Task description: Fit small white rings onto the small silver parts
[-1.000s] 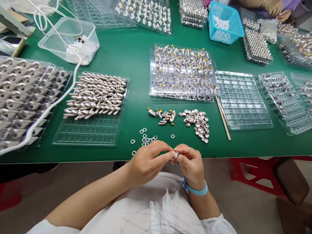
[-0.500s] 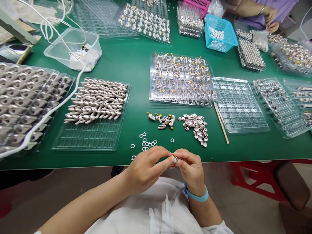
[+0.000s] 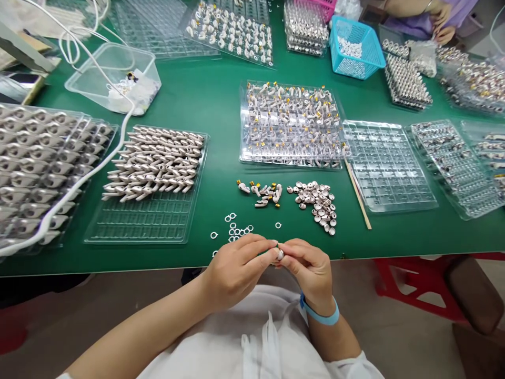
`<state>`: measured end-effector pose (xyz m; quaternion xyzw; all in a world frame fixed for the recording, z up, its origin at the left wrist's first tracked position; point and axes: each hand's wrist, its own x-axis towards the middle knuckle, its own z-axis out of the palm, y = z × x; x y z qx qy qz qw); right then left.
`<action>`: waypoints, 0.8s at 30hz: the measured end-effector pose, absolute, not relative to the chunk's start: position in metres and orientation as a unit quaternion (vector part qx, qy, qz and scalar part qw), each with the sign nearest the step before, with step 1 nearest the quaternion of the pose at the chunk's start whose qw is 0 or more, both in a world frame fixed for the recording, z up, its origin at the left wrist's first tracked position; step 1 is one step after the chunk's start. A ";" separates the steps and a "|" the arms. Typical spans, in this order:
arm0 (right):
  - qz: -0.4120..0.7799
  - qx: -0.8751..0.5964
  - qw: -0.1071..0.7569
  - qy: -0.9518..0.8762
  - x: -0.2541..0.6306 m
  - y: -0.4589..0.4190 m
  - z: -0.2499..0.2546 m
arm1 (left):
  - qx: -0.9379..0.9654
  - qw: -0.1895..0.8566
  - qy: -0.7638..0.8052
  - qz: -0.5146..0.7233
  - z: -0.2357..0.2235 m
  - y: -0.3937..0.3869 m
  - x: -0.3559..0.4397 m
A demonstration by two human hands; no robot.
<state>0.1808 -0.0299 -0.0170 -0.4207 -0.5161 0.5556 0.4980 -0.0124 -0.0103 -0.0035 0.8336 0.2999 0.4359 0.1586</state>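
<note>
Between the fingertips of my left hand [image 3: 239, 271] and my right hand [image 3: 310, 268] is a small white earbud part [image 3: 280, 255], mostly covered by the fingers. Both hands pinch it at the table's front edge. My right wrist wears a light blue band [image 3: 321, 314]. Just beyond my left hand lie several white rings [image 3: 232, 232], with one ring [image 3: 278, 225] apart from the rest. Farther up are loose white earbud pieces with yellow tabs [image 3: 272, 195]. To their right is a pile of small silvery oval caps [image 3: 321, 205].
A clear tray of earbud pieces [image 3: 292, 123] stands behind the loose parts. A wooden stick [image 3: 359, 197] lies beside a clear tray [image 3: 389, 163]. Left are a tray of beige stems [image 3: 153, 163], a white cable [image 3: 84, 179] and a clear tub [image 3: 90, 71]. A co-worker's hands [image 3: 442, 21] show far right.
The white part between my fingers has turned slightly, and my fingertips have shifted a little around it. The whole view has moved slightly; the things on the table stay as they were.
</note>
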 end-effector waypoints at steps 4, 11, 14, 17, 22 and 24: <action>0.536 -0.421 0.504 -0.531 0.180 -0.031 -0.020 | 0.828 0.164 0.300 0.445 -0.003 -0.010 -0.011; 0.482 -0.426 0.500 -0.580 0.181 -0.031 -0.017 | 0.825 0.166 0.304 0.446 -0.002 -0.008 -0.009; 0.457 -0.432 0.494 -0.600 0.182 -0.031 -0.016 | 0.828 0.161 0.303 0.443 -0.003 -0.008 -0.010; 0.451 -0.435 0.490 -0.606 0.182 -0.033 -0.016 | 0.831 0.158 0.304 0.438 -0.005 -0.008 -0.009; 0.434 -0.445 0.490 -0.611 0.180 -0.034 -0.016 | 0.833 0.163 0.304 0.432 -0.007 -0.009 -0.008; 0.419 -0.444 0.492 -0.620 0.179 -0.034 -0.016 | 0.834 0.165 0.302 0.432 -0.007 -0.010 -0.007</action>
